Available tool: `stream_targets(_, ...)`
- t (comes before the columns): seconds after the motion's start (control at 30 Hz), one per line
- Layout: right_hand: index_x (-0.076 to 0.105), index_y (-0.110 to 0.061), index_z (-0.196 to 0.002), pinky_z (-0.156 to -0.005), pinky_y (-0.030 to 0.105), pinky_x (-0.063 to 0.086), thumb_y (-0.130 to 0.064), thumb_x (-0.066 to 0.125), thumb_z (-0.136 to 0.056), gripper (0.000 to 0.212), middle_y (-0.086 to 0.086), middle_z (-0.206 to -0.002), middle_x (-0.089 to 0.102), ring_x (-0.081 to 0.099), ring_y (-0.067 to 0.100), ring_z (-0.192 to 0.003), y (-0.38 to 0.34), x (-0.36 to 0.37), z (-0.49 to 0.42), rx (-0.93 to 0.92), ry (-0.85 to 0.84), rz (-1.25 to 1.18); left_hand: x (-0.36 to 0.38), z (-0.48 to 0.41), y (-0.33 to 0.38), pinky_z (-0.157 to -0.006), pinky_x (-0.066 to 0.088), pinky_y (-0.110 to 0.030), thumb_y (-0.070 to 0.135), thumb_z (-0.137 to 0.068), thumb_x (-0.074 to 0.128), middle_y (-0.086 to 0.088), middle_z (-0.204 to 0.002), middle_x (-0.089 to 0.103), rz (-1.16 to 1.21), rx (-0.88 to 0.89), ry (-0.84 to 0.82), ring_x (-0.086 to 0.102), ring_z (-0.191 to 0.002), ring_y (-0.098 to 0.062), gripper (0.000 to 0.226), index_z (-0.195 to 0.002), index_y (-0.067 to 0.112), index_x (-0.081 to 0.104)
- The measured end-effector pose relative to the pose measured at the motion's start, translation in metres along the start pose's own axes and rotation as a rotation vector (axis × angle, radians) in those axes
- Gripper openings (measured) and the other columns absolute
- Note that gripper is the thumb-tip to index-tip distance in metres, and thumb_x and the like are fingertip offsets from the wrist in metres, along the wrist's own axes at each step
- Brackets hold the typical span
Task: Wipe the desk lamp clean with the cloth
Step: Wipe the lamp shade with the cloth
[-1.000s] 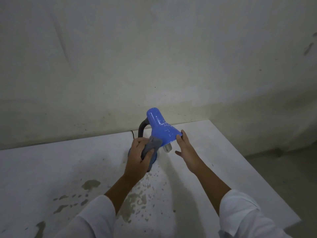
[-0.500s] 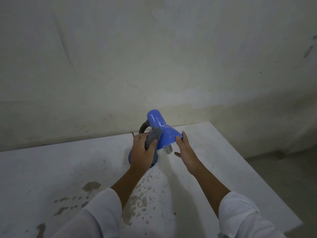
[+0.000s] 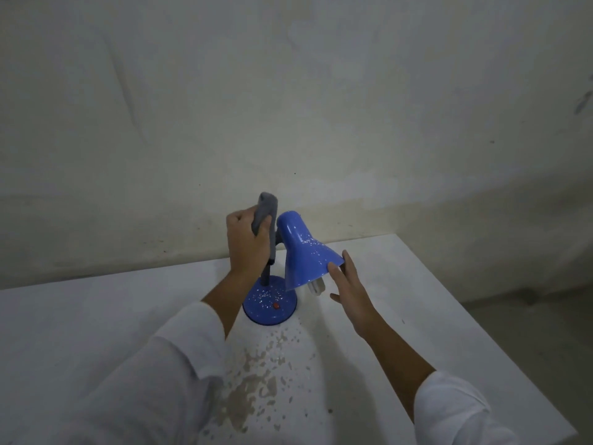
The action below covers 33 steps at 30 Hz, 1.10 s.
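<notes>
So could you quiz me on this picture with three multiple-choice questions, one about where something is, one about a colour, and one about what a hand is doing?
1. Where does the lamp's base stand?
A. on the white table
B. on the floor
C. on a shelf

2. What colour is the lamp shade?
A. red
B. blue
C. green

3. What is the left hand doing?
A. lying flat on the table
B. gripping a grey cloth
C. holding the bulb

Answers:
1. A, the round base sits on the white table near the wall.
2. B, the shade is blue with pale specks.
3. B, its fingers are closed round the cloth, held beside the shade's top; the right hand is open at the shade's rim.
</notes>
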State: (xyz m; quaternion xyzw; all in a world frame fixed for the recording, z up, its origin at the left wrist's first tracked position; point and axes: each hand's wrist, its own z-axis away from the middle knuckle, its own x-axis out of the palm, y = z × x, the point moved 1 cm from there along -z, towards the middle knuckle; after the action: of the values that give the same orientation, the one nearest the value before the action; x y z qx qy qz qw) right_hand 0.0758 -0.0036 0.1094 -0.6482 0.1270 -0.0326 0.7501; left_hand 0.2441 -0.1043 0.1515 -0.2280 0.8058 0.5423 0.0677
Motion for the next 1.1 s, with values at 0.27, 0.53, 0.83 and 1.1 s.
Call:
stream_targets(0.27, -0.005, -0.03, -0.148, -0.111, 0.048, 0.03, -0.043, 0.035, -0.096, 0.066, 0.0, -0.159, 0.011, 0.025, 0.028, -0.143, -0.003, -0.003, -0.005, 0.026, -0.05, -0.055, 0.025, -0.034, 0.028, -0.082, 0.05, -0.044, 0.023, -0.092, 0.046, -0.019, -0.102, 0.065, -0.24, 0.092, -0.159, 0.059, -0.095, -0.035, 0.027, -0.105, 0.004, 0.061)
stream_targets(0.53, -0.008, -0.028, -0.147, -0.111, 0.046, 0.032, -0.037, 0.03, -0.098, 0.063, 0.003, -0.159, 0.01, 0.024, 0.03, -0.144, -0.004, 0.001, -0.009, -0.008, -0.03, -0.044, 0.024, -0.029, 0.039, -0.094, 0.043, -0.036, 0.021, -0.091, 0.046, -0.006, -0.109, 0.06, -0.403, 0.575, -0.521, 0.048, -0.104, -0.021, 0.023, -0.107, 0.01, 0.058)
stream_targets(0.83, -0.008, -0.028, -0.148, -0.11, 0.045, 0.033, -0.039, 0.032, -0.098, 0.065, 0.002, -0.159, 0.011, 0.026, 0.029, -0.143, -0.005, -0.001, -0.008, -0.003, -0.04, -0.031, 0.026, -0.022, 0.034, -0.085, 0.036, -0.022, 0.015, -0.092, 0.047, -0.012, -0.118, 0.056, -0.366, 0.459, -0.242, 0.044, -0.113, -0.025, 0.026, -0.113, 0.005, 0.058)
stream_targets(1.1, -0.004, -0.026, -0.149, -0.11, 0.045, 0.034, -0.039, 0.033, -0.098, 0.064, 0.005, -0.158, 0.016, 0.029, 0.029, -0.142, -0.008, -0.006, -0.002, 0.001, -0.049, -0.045, 0.026, -0.007, 0.024, -0.075, 0.048, -0.034, 0.033, -0.088, 0.038, -0.006, -0.089, 0.059, -0.19, 0.477, -0.374, 0.054, -0.087, -0.022, 0.032, -0.093, 0.009, 0.059)
